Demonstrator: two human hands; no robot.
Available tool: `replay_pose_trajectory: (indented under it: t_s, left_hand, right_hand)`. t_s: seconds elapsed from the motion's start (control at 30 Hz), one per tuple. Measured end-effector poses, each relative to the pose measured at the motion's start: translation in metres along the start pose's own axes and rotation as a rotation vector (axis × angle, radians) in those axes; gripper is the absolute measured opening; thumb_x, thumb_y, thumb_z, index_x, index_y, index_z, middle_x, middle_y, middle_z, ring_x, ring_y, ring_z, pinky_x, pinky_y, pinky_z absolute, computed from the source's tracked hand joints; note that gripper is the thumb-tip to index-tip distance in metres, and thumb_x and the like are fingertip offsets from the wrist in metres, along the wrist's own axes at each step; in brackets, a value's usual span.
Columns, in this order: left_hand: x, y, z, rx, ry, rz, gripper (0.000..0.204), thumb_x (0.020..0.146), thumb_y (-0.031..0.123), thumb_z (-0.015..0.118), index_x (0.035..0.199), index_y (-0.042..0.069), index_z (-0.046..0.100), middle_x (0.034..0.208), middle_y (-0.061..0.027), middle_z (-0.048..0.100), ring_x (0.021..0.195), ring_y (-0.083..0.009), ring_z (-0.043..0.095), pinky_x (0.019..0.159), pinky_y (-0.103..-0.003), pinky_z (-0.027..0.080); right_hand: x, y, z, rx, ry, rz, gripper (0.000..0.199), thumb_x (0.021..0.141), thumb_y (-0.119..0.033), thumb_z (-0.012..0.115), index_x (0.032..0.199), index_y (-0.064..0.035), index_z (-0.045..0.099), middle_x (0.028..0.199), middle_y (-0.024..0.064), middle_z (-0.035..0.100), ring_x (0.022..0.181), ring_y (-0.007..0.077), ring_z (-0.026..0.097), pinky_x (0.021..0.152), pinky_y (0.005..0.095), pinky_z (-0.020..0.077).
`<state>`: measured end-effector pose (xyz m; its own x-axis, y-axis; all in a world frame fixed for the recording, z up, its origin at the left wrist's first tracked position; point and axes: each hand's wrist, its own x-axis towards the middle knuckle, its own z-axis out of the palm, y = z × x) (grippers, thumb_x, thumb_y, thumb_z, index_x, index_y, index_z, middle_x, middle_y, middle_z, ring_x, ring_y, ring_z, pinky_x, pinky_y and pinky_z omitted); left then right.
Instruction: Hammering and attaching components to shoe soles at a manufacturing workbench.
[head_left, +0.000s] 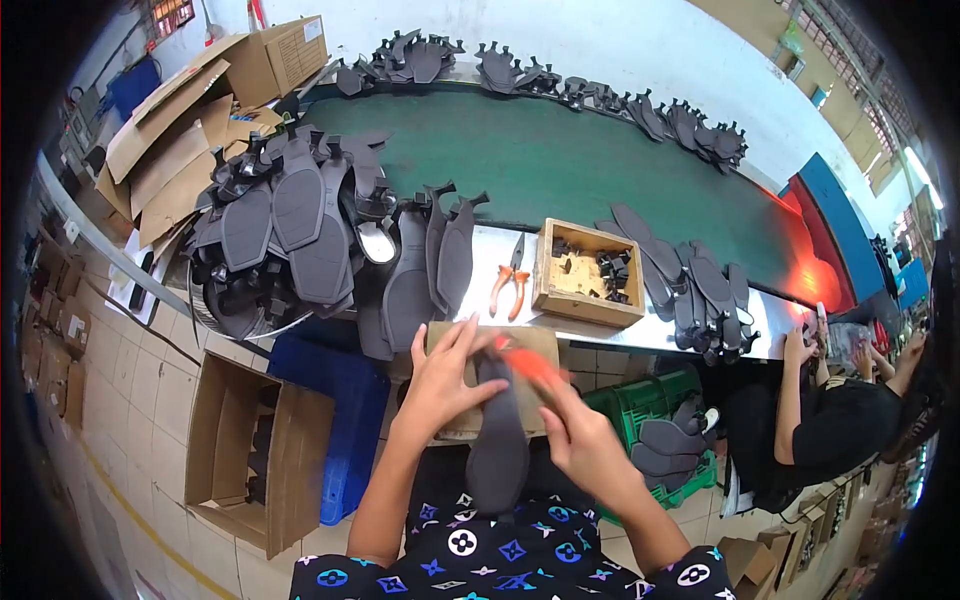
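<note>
A dark grey shoe sole (498, 455) lies lengthwise in front of me, its wide end toward my body and its narrow end on a worn, tan block (452, 425). My left hand (452, 375) steadies the narrow end, thumb across it and fingers spread around it. In my right hand (592, 445) is a hand tool with an orange handle (535, 366). Motion smears the tool over the narrow end, so its kind is unclear. Beyond the block, orange-handled pliers (511, 280) lie beside a wooden box (590, 310) of small black pieces.
Heaped dark soles with heels (290, 215) fill a wire basket at left; more soles (700, 285) lie right. A green conveyor belt (520, 150) runs behind. Below are a cardboard box (290, 470), a blue bin (350, 430) and a green crate (620, 410). A co-worker (820, 420) sits right.
</note>
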<state>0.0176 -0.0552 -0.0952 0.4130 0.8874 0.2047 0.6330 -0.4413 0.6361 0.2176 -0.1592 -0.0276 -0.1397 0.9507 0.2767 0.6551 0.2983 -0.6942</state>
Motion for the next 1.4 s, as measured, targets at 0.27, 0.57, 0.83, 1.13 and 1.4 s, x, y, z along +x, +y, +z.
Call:
replay_pose_trajectory:
  t_s: [0.27, 0.57, 0.83, 1.13, 1.4]
  left_hand:
    - [-0.015, 0.008, -0.006, -0.168, 0.075, 0.341, 0.030, 0.088, 0.030, 0.070, 0.106, 0.006, 0.071, 0.111, -0.0089, 0.070, 0.112, -0.0284, 0.063, 0.100, -0.044, 0.044]
    - [-0.086, 0.104, -0.049, -1.030, -0.366, -0.118, 0.026, 0.099, 0.018, 0.057, 0.101, -0.005, 0.068, 0.075, -0.0074, 0.051, 0.071, -0.0165, 0.050, 0.066, -0.032, 0.041]
    - [-0.090, 0.120, -0.056, -1.126, -0.635, -0.223, 0.033, 0.104, 0.022, 0.049, 0.112, -0.005, 0.066, 0.114, -0.0134, 0.062, 0.110, -0.0211, 0.059, 0.093, -0.030, 0.045]
    - [-0.084, 0.128, -0.050, -1.156, -0.809, -0.002, 0.040, 0.107, 0.027, 0.044, 0.121, -0.008, 0.057, 0.118, -0.0171, 0.059, 0.120, -0.0261, 0.054, 0.105, -0.035, 0.039]
    - [-0.067, 0.125, -0.025, -1.094, -0.721, -0.264, 0.040, 0.100, 0.021, 0.050, 0.131, -0.003, 0.048, 0.133, -0.0171, 0.052, 0.127, -0.0243, 0.049, 0.107, -0.036, 0.038]
  right_hand:
    - [-0.004, 0.004, -0.031, 0.028, 0.097, 0.048, 0.045, 0.091, -0.002, 0.064, 0.135, 0.0010, 0.054, 0.103, 0.0226, 0.068, 0.085, 0.0336, 0.069, 0.074, 0.0353, 0.0538]
    - [0.017, 0.037, 0.010, -0.334, -0.203, -0.311, 0.040, 0.090, -0.018, 0.067, 0.127, -0.0023, 0.061, 0.117, 0.0137, 0.065, 0.109, 0.0306, 0.061, 0.092, 0.0429, 0.0450]
    - [-0.028, 0.009, 0.007, 1.445, -0.476, 0.020, 0.047, 0.099, -0.040, 0.060, 0.114, 0.0055, 0.062, 0.124, 0.0229, 0.057, 0.073, 0.0091, 0.060, 0.049, 0.0181, 0.0474]
    - [-0.021, -0.010, -0.006, 1.365, -0.419, -0.176, 0.046, 0.098, -0.045, 0.057, 0.091, -0.0006, 0.068, 0.091, 0.0108, 0.068, 0.100, 0.0339, 0.061, 0.094, 0.0465, 0.0421]
    - [-0.041, 0.005, -0.031, 0.719, -0.136, -0.025, 0.040, 0.090, -0.015, 0.066, 0.124, 0.0048, 0.063, 0.122, 0.0231, 0.067, 0.127, 0.0334, 0.057, 0.114, 0.0439, 0.0235]
